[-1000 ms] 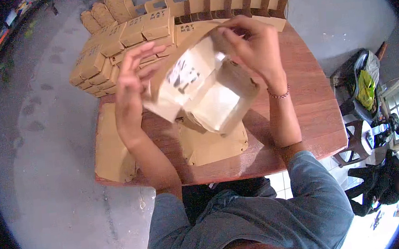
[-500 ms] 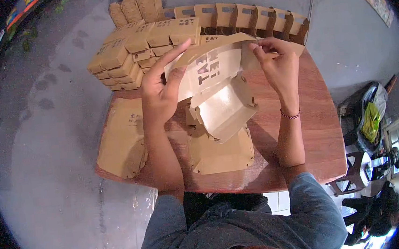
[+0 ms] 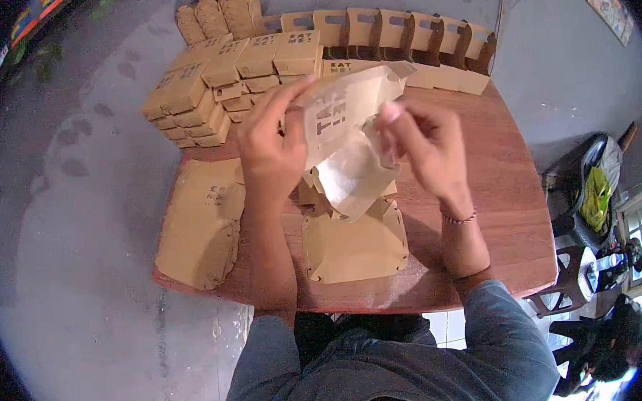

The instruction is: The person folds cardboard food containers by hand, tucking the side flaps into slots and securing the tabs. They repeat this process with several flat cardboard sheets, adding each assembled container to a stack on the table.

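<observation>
A partly folded brown cardboard takeaway box point(image 3: 354, 96) is held up over the table, its lid raised and its shiny inner side towards me. Cut-out "EAT ME!" letters read through the lid. My left hand point(image 3: 275, 140) grips the lid's left edge, thumb in front. My right hand point(image 3: 426, 143) is at the box's right side, its fingers bent and smeared by motion; whether they pinch the box I cannot tell. Below lies a flat cardboard blank point(image 3: 355, 247) with slotted corners. Beside my left forearm rest more flat printed blanks point(image 3: 195, 233).
Folded "EAT ME!" boxes point(image 3: 238, 60) are stacked at the back left of the wooden table point(image 3: 488, 210). A row of open cardboard carriers point(image 3: 398, 32) with cut-out windows lines the back edge. At right, off the table, are a stool point(image 3: 569, 283) and a yellow-green bag point(image 3: 597, 197).
My right hand has left the upper right flap and moved down and left to the box's lower side. The lid has swung inward, and my left hand has shifted slightly right.
</observation>
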`<state>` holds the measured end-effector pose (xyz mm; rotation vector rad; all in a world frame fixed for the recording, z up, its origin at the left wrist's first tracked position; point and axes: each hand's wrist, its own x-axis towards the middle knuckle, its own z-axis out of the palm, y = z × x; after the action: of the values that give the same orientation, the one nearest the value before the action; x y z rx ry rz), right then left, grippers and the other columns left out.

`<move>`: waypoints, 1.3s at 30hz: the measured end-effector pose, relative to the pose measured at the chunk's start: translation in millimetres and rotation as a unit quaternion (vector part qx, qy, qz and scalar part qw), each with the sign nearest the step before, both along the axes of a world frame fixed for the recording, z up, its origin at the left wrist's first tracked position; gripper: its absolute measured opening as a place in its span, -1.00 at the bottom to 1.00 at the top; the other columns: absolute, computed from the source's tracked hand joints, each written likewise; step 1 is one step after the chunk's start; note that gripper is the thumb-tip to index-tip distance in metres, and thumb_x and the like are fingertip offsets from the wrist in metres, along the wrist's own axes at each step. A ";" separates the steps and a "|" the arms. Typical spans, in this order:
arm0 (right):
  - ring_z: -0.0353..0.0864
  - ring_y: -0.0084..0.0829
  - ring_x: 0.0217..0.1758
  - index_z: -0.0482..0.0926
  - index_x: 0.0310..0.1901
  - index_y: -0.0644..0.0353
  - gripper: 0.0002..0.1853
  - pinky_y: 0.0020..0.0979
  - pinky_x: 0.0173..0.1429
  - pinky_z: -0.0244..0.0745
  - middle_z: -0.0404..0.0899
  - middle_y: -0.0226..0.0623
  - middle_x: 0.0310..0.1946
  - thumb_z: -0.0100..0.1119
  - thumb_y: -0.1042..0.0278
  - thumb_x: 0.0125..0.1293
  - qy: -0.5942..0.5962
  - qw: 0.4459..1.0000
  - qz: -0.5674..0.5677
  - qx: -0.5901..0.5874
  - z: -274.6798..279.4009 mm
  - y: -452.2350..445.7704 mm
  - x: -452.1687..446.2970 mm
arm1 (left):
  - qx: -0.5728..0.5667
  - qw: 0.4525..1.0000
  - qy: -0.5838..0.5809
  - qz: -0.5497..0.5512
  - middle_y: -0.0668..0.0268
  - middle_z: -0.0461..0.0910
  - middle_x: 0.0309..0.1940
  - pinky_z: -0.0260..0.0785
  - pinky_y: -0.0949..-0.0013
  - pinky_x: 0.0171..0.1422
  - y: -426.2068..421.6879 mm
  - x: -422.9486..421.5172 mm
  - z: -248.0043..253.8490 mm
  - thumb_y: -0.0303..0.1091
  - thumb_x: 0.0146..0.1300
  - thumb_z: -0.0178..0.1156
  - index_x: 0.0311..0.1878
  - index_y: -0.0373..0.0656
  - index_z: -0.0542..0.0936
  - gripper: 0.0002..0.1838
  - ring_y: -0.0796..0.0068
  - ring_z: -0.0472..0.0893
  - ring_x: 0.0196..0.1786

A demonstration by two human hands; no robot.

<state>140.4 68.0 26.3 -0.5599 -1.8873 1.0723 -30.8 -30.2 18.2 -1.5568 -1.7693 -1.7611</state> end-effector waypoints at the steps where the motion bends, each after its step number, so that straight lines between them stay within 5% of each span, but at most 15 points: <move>1: 0.55 -0.60 -0.48 0.63 -0.40 0.31 -0.61 -0.52 -0.38 0.41 0.61 -0.34 -0.59 0.21 0.08 0.34 0.008 0.997 0.065 -0.051 -0.5 -7.1 -4.5 | 0.013 0.997 0.075 -0.009 0.13 0.65 -0.12 0.46 0.33 0.06 1.0 3.5 0.0 -0.58 0.24 0.05 0.00 -0.22 0.62 -0.71 0.29 0.64 -0.04; 3: 0.55 -0.61 -0.46 0.63 -0.42 0.32 -0.57 -0.54 -0.34 0.40 0.61 -0.34 -0.59 0.18 0.03 0.36 0.026 0.984 0.141 -0.107 -6.1 -6.9 -13.1 | 0.056 0.973 0.224 -0.027 0.09 0.65 -0.17 0.59 0.22 -0.08 9.0 6.2 -3.8 -0.72 0.09 0.04 0.01 -0.22 0.61 -0.59 0.15 0.68 -0.14; 6: 0.57 -0.60 -0.45 0.63 -0.40 0.32 -0.60 -0.53 -0.36 0.42 0.62 -0.33 -0.56 0.19 0.07 0.35 0.076 0.971 0.147 -0.173 -5.6 1.3 -16.0 | 0.051 0.973 0.226 -0.005 0.07 0.65 -0.16 0.61 0.23 -0.15 17.4 21.9 -15.8 -0.72 0.05 0.09 0.02 -0.24 0.59 -0.58 0.08 0.68 -0.18; 8: 0.60 -0.57 -0.44 0.60 -0.37 0.32 -0.68 -0.52 -0.36 0.44 0.63 -0.31 -0.52 0.19 0.18 0.35 0.097 0.960 0.176 -0.193 -3.9 7.9 -8.3 | 0.047 0.977 0.206 -0.030 0.06 0.65 -0.15 0.61 0.28 -0.15 19.8 23.0 -15.7 -0.67 0.10 0.16 0.01 -0.28 0.58 -0.64 0.21 0.72 -0.18; 11: 0.63 -0.51 -0.45 0.56 -0.34 0.32 -0.84 -0.51 -0.35 0.49 0.61 -0.29 -0.52 0.16 0.40 0.35 0.178 0.941 0.208 -0.197 -2.1 12.3 -2.3 | -0.010 0.977 -0.126 -0.173 0.07 0.66 -0.17 0.59 0.41 -0.15 8.9 33.0 -3.5 -0.47 0.28 0.22 -0.09 -0.33 0.56 -0.82 0.46 0.68 -0.16; 19: 0.56 -0.62 -0.41 0.58 -0.34 0.31 -0.84 -0.54 -0.30 0.44 0.59 -0.43 -0.50 0.17 0.38 0.33 0.206 0.971 0.105 -0.066 -6.8 8.9 -4.8 | -0.023 0.951 -0.219 -0.216 0.29 0.62 -0.32 0.38 0.61 -0.32 3.4 16.1 -10.0 -0.42 0.34 0.17 -0.16 -0.30 0.51 -0.86 0.69 0.55 -0.34; 23: 0.53 -0.66 -0.43 0.61 -0.31 0.31 -0.88 -0.57 -0.31 0.41 0.60 -0.44 -0.52 0.26 0.42 0.27 0.162 0.985 0.031 -0.046 -5.8 6.4 -13.5 | 0.010 0.956 -0.233 -0.177 0.30 0.61 -0.31 0.41 0.59 -0.21 1.3 17.8 -6.8 -0.44 0.36 0.12 -0.15 -0.30 0.49 -0.88 0.70 0.56 -0.27; 33: 0.55 -0.65 -0.34 0.61 -0.28 0.33 -0.89 -0.58 -0.23 0.43 0.62 -0.40 -0.40 0.30 0.47 0.23 0.168 0.983 0.051 -0.059 -19.3 5.1 -25.1 | 0.017 0.975 -0.172 -0.142 0.30 0.55 -0.30 0.46 0.57 -0.30 0.0 19.6 -6.3 -0.50 0.26 0.18 -0.23 -0.33 0.49 -0.90 0.63 0.60 -0.31; 39: 0.56 -0.61 -0.26 0.62 -0.29 0.34 -0.92 -0.57 -0.11 0.46 0.62 -0.34 -0.32 0.29 0.53 0.22 0.196 0.973 0.105 -0.064 -20.8 -4.6 -28.0 | 0.037 0.979 -0.154 -0.127 0.37 0.48 -0.21 0.49 0.56 -0.17 -1.0 27.1 -3.7 -0.56 0.20 0.23 -0.28 -0.31 0.50 -0.91 0.65 0.54 -0.21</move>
<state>112.3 63.3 5.5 -0.1983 -1.5595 1.3415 -3.7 -31.2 14.5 -1.6128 -1.6645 -2.2689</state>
